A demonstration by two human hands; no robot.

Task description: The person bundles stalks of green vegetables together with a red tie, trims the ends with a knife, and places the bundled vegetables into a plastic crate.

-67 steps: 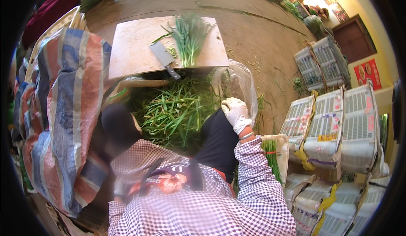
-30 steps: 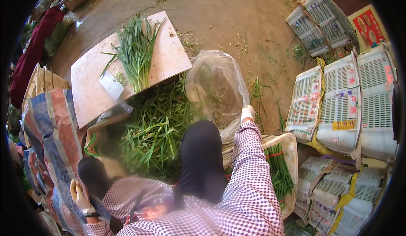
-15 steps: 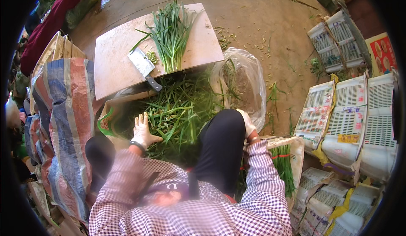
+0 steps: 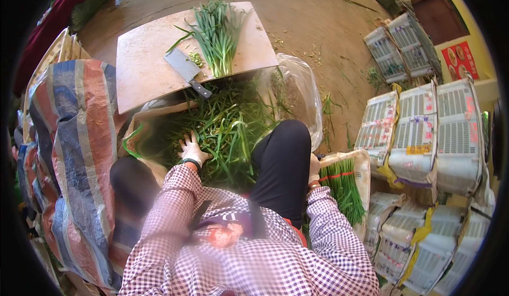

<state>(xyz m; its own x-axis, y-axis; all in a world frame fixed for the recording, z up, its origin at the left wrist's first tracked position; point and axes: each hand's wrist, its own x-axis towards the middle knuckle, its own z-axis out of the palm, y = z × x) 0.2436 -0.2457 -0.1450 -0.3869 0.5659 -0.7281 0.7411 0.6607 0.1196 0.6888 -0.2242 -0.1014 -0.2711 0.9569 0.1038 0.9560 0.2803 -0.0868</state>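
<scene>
My left hand (image 4: 193, 150) presses down, fingers spread, on loose long green leaves (image 4: 233, 131) heaped in an open sack (image 4: 139, 131) between my knees. My right hand (image 4: 314, 170) is beside my right knee, at the rim of a pale basket (image 4: 362, 163); its fingers are hidden. In that basket lie green stalks (image 4: 344, 192) tied with red bands. Beyond the sack, a bunch of leafy green stalks with pale ends (image 4: 218, 44) rests on a pale board (image 4: 140, 65). A cleaver (image 4: 183, 65) lies left of it, its black handle over the board's near edge. Small cut pieces (image 4: 196, 59) sit between them.
At my left stands a large striped woven sack (image 4: 74, 147). A clear plastic bag (image 4: 310, 94) stands right of the leaves. White slatted crates (image 4: 416, 123) are stacked on the right, with more crates (image 4: 405, 46) farther off. Plant scraps (image 4: 328, 105) litter the brown floor.
My left hand has moved right and forward, onto the leaves. My right hand has slid back along the knee toward the basket. The view has shifted slightly.
</scene>
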